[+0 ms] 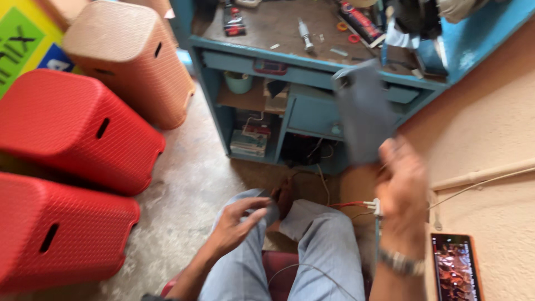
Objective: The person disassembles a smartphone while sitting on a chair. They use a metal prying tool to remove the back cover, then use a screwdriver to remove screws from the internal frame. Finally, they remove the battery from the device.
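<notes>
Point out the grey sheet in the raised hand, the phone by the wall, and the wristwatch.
grey sheet [365, 120], head view, middle of the blurred sheet.
phone [455, 267], head view, centre of the lit screen.
wristwatch [402, 263], head view, band on the right wrist.

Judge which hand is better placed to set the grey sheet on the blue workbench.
Probably the right hand: it holds the grey sheet raised near the blue workbench. The left hand sits low at the knee.
</notes>
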